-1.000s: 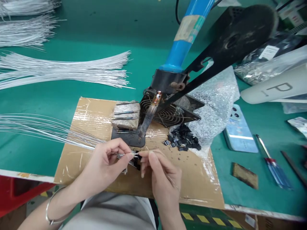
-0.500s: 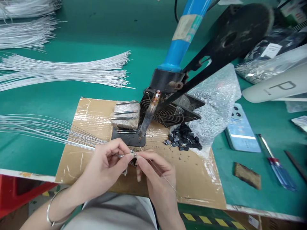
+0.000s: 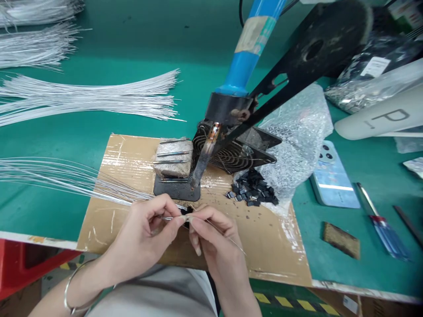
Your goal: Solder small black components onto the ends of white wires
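Observation:
My left hand [image 3: 143, 242] is closed in a pinch over the front of the cardboard, with a bundle of thin white wires [image 3: 109, 187] running in from the left to it. Thumb and index finger grip a wire end. Fingertip to fingertip with it, my right hand [image 3: 220, 240] is closed too, and a thin silvery strand [image 3: 236, 245] passes across its palm side. What lies exactly between the fingertips is too small to make out. Just behind them a small black block [image 3: 188, 210] shows in part. Above stands a soldering iron [image 3: 205, 160], tip pointing down.
The cardboard [image 3: 264, 251] carries a pale block [image 3: 173, 158] with metal rods, a black fan [image 3: 231, 152] and a pile of small black pieces [image 3: 254, 189]. To the right lie bubble wrap [image 3: 294, 132], a phone [image 3: 335, 176], a brown sponge [image 3: 341, 240] and a screwdriver [image 3: 385, 229]. White wire bundles [image 3: 99, 99] lie back left.
My right hand has shifted slightly, its lower fingers now a little further right. The left hand keeps its pinch, and the view has moved a touch.

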The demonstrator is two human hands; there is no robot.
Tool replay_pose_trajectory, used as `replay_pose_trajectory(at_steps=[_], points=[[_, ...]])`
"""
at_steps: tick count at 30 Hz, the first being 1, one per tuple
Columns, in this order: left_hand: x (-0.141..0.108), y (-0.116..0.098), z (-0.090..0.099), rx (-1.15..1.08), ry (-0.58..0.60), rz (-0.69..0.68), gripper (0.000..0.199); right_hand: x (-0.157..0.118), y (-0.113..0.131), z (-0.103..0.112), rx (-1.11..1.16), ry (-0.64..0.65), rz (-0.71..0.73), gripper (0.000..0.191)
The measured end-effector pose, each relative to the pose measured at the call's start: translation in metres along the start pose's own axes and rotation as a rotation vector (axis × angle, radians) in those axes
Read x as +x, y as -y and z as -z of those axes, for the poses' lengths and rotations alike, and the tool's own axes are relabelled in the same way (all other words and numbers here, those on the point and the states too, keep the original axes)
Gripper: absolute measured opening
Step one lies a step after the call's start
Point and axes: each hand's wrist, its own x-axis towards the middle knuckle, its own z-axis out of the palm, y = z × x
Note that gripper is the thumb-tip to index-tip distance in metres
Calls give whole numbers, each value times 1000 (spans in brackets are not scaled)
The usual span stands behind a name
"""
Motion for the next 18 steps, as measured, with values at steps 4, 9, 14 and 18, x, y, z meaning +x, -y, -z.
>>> replay_pose_trajectory(at_steps=[4, 9, 14, 18], points=[[0, 0, 1, -7, 24, -13, 20, 0, 1, 2, 5, 19, -50, 24], [-2, 2, -3, 5, -34, -12, 20, -2, -1, 0, 41, 20, -39, 23], [-3, 8, -8, 65, -116, -57, 21, -2, 0, -3, 68, 2, -28, 23], [-5, 11, -10, 87, -145, -85, 20, -2, -1, -4, 80, -25, -40, 22]])
